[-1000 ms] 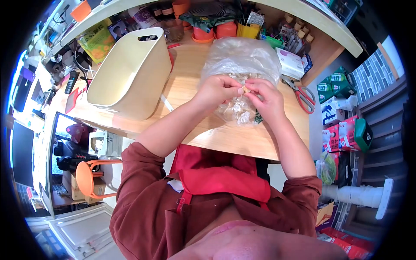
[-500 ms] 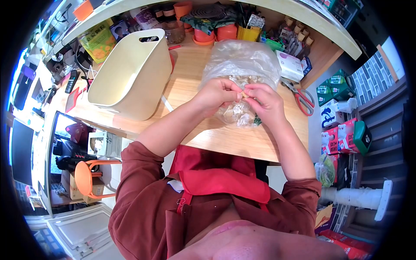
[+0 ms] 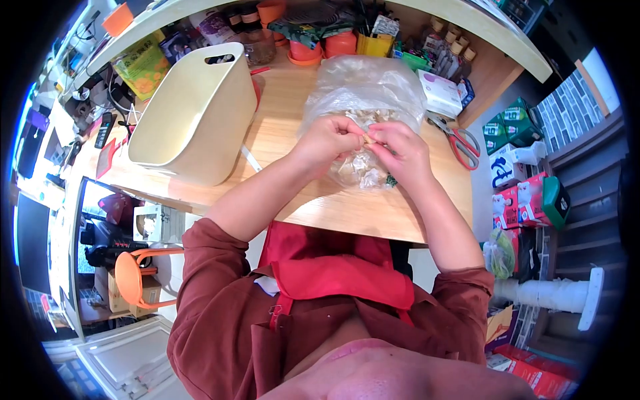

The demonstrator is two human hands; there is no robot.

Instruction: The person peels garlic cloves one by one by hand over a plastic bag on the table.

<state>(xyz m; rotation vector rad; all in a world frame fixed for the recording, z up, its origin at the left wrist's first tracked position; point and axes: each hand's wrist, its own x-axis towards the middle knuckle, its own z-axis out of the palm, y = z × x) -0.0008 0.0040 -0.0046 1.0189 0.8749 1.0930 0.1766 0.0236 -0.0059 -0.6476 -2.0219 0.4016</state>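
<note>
My left hand [image 3: 331, 141] and my right hand [image 3: 402, 149] meet over the front of a clear plastic bag [image 3: 365, 77]. Their fingertips pinch a small yellowish-tan piece [image 3: 367, 139] between them, too small to name. Beneath the fingers lie pale, papery white and tan bits [image 3: 363, 168], in or on the plastic; I cannot tell which. A speck of dark green shows by the right wrist.
A cream bin [image 3: 193, 120] stands on the wooden table [image 3: 333, 217] at left. Red-handled scissors [image 3: 460, 143] lie at right beside a white box [image 3: 440, 93]. Orange pots [image 3: 340, 44] and small bottles [image 3: 450, 50] line the back under a shelf. A remote [image 3: 104, 130] lies far left.
The whole view has shifted slightly, with the table and bag a little higher and further left. Both hands stay together on the small piece, their fingers moving only slightly.
</note>
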